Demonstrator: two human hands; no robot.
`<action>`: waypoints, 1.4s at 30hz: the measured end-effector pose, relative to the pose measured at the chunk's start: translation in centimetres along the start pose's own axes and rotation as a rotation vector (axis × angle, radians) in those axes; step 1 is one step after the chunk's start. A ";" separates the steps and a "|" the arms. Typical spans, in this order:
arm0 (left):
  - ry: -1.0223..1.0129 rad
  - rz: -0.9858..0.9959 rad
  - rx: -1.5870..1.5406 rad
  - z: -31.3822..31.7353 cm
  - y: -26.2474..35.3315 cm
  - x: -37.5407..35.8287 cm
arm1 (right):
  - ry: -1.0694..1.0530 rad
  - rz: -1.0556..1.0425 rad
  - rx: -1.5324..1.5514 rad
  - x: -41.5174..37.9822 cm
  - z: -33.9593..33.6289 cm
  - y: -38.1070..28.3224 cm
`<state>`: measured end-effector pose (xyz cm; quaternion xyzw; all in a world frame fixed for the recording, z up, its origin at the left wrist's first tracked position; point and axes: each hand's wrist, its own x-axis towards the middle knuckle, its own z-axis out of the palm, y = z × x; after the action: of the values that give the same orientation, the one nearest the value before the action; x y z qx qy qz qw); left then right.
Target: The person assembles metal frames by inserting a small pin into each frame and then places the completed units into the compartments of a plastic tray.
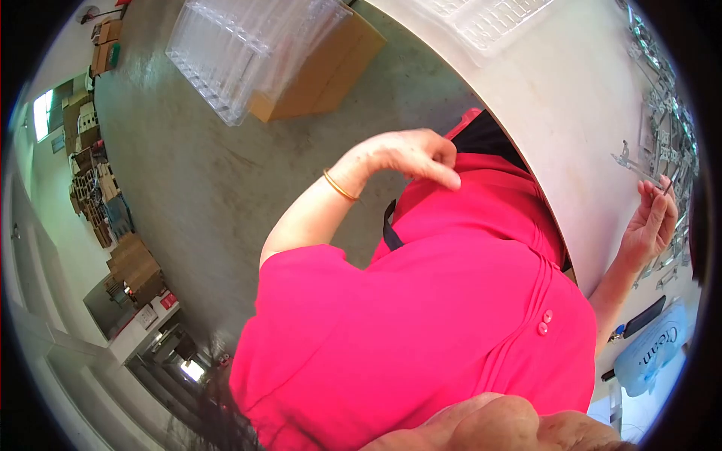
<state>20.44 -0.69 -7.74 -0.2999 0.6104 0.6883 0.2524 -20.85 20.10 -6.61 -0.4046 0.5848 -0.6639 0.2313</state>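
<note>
My left hand (425, 158), with a gold bracelet at the wrist, hangs over the lap beside the pink shirt (421, 301). Its fingers are curled in, the thumb points down, and nothing shows in it. On the right, my right hand (653, 218) is above the pale table (556, 120), with a thin metal part (638, 167) pinched between thumb and fingertips. Many small metal parts (665, 113) lie heaped along the table's far side, just beyond this hand.
A clear plastic tray (489, 30) lies on the table. Stacked clear trays (233, 56) rest on a cardboard box (323, 71) to the left. A dark phone (644, 317) and a blue printed bag (650, 349) are at lower right. Cartons (135, 267) stand along the far left.
</note>
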 end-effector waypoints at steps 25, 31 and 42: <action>0.766 0.672 0.171 4.9 14.5 6.8 | -0.325 -0.193 -0.434 -1.8 6.8 -5.2; 0.704 0.539 0.068 5.1 15.9 7.8 | -0.311 -0.181 -0.451 -1.6 6.0 -5.2; 0.759 0.536 0.338 4.6 16.2 8.0 | -0.098 -0.147 -0.240 -1.1 4.7 -4.0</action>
<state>2.85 1.65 -2.00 -0.3167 0.8181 0.4625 -0.1285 -15.76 19.03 -3.14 -0.5029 0.6170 -0.5838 0.1601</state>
